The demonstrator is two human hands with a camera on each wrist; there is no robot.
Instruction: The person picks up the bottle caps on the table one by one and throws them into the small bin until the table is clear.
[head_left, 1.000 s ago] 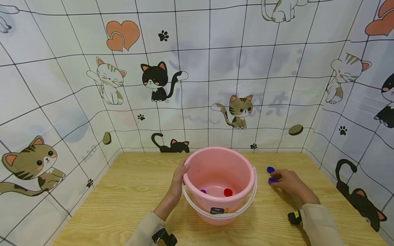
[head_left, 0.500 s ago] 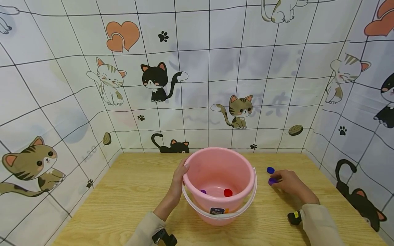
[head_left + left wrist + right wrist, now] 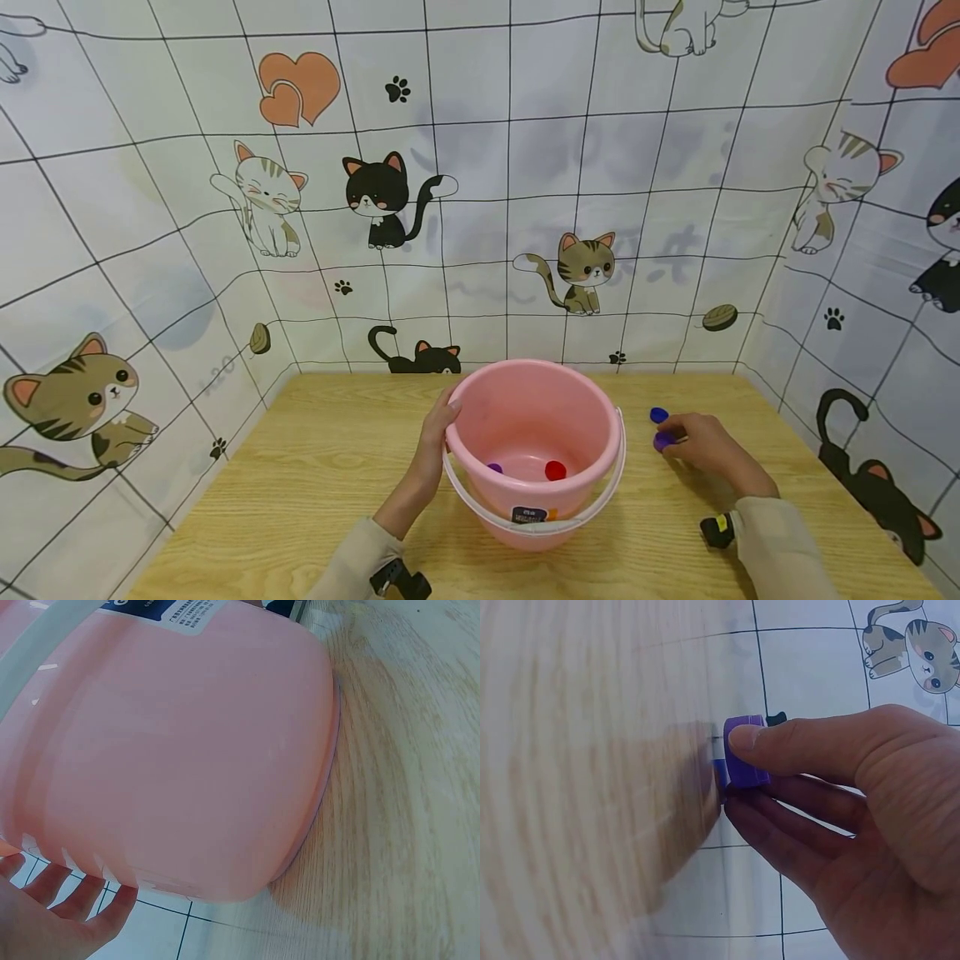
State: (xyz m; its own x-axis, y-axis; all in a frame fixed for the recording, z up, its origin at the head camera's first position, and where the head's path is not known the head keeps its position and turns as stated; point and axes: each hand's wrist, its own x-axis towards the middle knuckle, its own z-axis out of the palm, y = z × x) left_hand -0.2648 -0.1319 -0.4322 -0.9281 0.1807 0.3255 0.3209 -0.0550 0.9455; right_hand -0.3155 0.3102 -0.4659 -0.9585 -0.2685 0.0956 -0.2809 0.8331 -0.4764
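A pink bucket [image 3: 536, 417] stands upright on the table with its white handle hanging down in front. My left hand [image 3: 433, 437] grips its left rim, thumb over the edge; in the left wrist view the fingers [image 3: 79, 900] lie along the outer wall. Inside at the bottom are a red cap [image 3: 555, 471] and a partly hidden purple piece [image 3: 495, 468]. To the right of the bucket my right hand [image 3: 705, 446] pinches a purple bottle cap [image 3: 746, 754] between thumb and fingers, close to the tabletop. A blue cap [image 3: 658, 415] lies just beyond it.
The wooden table [image 3: 300, 500] meets a cat-patterned sheet [image 3: 480, 167] at the back and both sides. A dark wrist camera [image 3: 718, 531] sits on the right sleeve, another wrist camera [image 3: 401, 577] on the left.
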